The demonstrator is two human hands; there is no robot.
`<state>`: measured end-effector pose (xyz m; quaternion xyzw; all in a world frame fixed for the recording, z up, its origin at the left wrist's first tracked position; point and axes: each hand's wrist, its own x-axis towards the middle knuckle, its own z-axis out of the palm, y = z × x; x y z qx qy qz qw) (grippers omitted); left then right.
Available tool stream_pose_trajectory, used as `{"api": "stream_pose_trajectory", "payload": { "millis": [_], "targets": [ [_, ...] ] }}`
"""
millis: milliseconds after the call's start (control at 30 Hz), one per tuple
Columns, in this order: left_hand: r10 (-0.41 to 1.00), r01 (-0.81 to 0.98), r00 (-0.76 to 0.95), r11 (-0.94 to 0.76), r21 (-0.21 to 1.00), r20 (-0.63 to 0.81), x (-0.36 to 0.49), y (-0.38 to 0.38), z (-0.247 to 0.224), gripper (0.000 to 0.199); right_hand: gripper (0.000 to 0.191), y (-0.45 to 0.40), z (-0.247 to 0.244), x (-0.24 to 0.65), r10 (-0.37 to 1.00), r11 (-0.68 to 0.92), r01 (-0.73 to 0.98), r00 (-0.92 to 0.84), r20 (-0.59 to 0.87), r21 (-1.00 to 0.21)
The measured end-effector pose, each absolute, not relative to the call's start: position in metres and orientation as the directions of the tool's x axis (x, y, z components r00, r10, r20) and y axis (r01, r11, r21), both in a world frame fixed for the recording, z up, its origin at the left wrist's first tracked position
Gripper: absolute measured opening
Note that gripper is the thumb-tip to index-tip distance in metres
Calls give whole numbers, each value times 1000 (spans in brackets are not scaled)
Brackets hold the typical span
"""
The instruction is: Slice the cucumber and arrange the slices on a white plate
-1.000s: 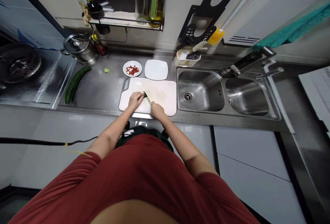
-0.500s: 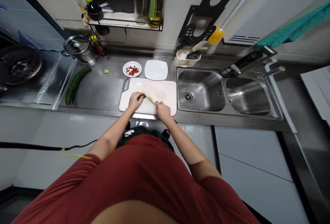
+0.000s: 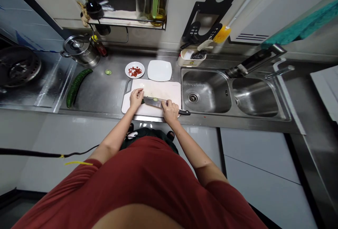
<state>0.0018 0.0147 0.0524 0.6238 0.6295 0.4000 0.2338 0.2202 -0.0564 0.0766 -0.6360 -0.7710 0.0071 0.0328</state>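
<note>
The knife (image 3: 152, 101) lies with its blade over the cutting board (image 3: 169, 91), a green slice (image 3: 155, 99) on it, the right hand's (image 3: 170, 110) fingers curled onto the blade near the handle. The left hand's (image 3: 136, 99) fingers are bent beside the blade tip, their grip unclear; beyond sit two white plates.

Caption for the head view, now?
Right hand holds knife flat over board, cucumber slice on blade.

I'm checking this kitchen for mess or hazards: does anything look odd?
A red speck lies on the counter by the sink, perhaps dropped from the round plate. Cut cucumber sits directly on the counter. The right hand seems to grip the knife by its blade.
</note>
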Motion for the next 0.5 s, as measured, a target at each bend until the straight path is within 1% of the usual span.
{"api": "stream_pose_trajectory", "payload": {
  "millis": [67,167,233,300,400,467,500],
  "targets": [
    [982,633,52,-174,755,182,7,16,65,28,39,-57,75,220,976,211,975,-206,76,-63],
    [940,655,327,-301,693,99,15,16,81,30,38,-57,75,219,962,253,965,-243,127,-74],
    [911,671,411,-326,665,32,19,17,87,28,37,-57,75,218,955,266,961,-253,152,-73],
    [907,678,420,-314,665,0,22,18,89,25,36,-57,76,218,953,268,961,-253,164,-72],
    [924,647,382,-282,708,19,24,21,84,20,34,-57,76,219,956,260,962,-246,160,-78],
    [952,613,305,-226,757,37,22,25,78,17,35,-57,76,221,962,243,966,-230,148,-83],
    [971,597,238,-173,783,33,20,27,74,16,34,-57,75,222,966,229,970,-216,140,-86]
  ]
}}
